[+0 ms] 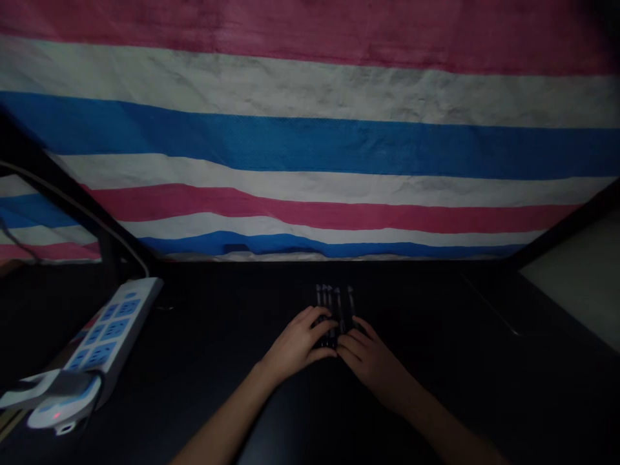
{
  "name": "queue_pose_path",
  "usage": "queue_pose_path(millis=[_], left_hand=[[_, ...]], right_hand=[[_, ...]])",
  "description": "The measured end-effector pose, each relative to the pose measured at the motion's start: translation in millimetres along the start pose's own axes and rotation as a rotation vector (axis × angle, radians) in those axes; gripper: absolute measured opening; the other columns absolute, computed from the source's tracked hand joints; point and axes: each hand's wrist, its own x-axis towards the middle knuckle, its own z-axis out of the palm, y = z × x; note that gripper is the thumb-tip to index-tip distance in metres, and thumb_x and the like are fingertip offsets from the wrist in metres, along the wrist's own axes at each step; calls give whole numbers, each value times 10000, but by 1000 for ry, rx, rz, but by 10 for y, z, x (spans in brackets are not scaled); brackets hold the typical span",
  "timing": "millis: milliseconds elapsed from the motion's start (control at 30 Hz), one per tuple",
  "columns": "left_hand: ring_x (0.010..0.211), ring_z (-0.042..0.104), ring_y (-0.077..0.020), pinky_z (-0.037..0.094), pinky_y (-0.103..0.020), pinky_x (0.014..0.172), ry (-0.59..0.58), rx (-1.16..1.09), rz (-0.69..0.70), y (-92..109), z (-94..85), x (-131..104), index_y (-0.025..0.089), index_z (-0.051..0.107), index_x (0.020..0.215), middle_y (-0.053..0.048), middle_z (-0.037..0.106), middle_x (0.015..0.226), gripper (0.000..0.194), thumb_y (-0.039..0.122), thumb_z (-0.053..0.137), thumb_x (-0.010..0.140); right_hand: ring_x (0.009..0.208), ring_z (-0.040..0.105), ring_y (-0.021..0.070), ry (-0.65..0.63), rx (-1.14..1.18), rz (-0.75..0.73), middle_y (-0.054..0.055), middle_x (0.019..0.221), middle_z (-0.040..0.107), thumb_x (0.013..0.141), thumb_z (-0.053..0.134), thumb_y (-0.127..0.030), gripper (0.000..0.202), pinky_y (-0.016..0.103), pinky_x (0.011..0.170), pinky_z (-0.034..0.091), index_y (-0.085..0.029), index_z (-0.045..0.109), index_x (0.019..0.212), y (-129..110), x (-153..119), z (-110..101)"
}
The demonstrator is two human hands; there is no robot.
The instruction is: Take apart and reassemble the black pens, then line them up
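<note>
Both the left hand (295, 345) and right hand (368, 355) rest, fingers curled, on a row of dark pens (334, 310) at the table's (217, 336) twelve o'clock; five already aligned, none lifted.

Dark pens (334, 303) half-hidden under both hands (334, 349)

Looks to us like a makeshift workbench corner, not a proper office or kitchen. We see a plain black tabletop (203, 361) under dim light, a red, white and blue striped woven tarp (310, 142) hung as the back wall, and a white power strip with blue sockets (109, 329) lying at the left edge.
</note>
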Motion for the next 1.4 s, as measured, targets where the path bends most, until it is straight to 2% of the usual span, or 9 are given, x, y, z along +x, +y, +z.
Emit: queue_pose_path(millis=[233, 400, 500, 667, 767, 867, 1033, 1300, 1400], left_hand=[[1058, 574, -243, 502, -379, 884, 81, -39, -45, 39, -65, -3, 219, 512, 1259, -108, 551, 1204, 462, 438, 574, 856], [917, 604, -208, 498, -328, 790, 359, -138, -155, 80, -91, -3, 203, 589, 1127, -89, 620, 1047, 255, 278, 514, 894], [715, 576, -167, 454, -271, 658, 535, -225, -269, 108, -107, -9, 187, 641, 885, -50, 625, 818, 138, 245, 517, 885], [480, 346, -111, 281, -253, 495, 679, -319, -486, 160, -117, -9, 187, 431, 452, 32, 350, 494, 447, 326, 549, 860], [453, 266, -93, 226, -248, 464, 689, -440, -596, 176, -73, -1, 186, 303, 401, 49, 246, 469, 549, 397, 566, 834], [439, 334, -83, 249, -223, 444, 591, -679, -666, 186, -10, 22, 168, 472, 500, 50, 361, 488, 451, 466, 562, 826], [387, 443, -79, 306, -208, 407, 471, -1115, -683, 205, 66, 82, 130, 610, 1016, 17, 566, 646, 448, 531, 517, 840], [400, 324, -72, 266, -207, 469, 604, -1207, -751, 238, 94, 59, 146, 626, 784, 69, 416, 443, 377, 509, 546, 842], [396, 302, -75, 257, -214, 470, 577, -1218, -741, 260, 104, 47, 147, 621, 708, 70, 393, 411, 380, 502, 559, 829]], right_hand=[[815, 584, 149, 18, 24, -33, 42, 819, 654, 903, 422, -29, 250, 475, 1034, 399, -134, 633, 820, 46, -16, -25], [897, 610, 160, 43, 71, 10, 57, 969, 683, 903, 445, -50, 219, 452, 1002, 438, -149, 640, 917, 68, -31, -83], [901, 639, 157, 205, 174, 135, 52, 975, 693, 895, 462, -53, 225, 429, 947, 489, -177, 625, 988, 52, -24, -136], [900, 664, 191, 573, 310, 465, 36, 893, 691, 825, 591, -64, 206, 394, 833, 559, -223, 617, 953, -32, -12, -269], [887, 664, 216, 704, 417, 644, 41, 870, 671, 791, 641, -98, 159, 415, 805, 567, -222, 618, 888, -101, -32, -329], [908, 657, 228, 757, 592, 688, 50, 880, 648, 787, 637, -97, 142, 426, 794, 568, -215, 603, 859, -183, -65, -336], [906, 644, 215, 563, 865, 738, 65, 905, 628, 804, 618, -119, 100, 365, 783, 543, -212, 584, 816, -338, -68, -292], [724, 669, 157, -67, 1898, 1122, 83, 1062, 628, 798, 641, -359, 354, 367, 750, 524, -188, 555, 1095, -429, 25, -219], [595, 665, 147, -283, 2124, 1165, 107, 842, 686, 871, 520, -502, 444, 330, 649, 524, -99, 594, 1041, -442, -38, -126]])
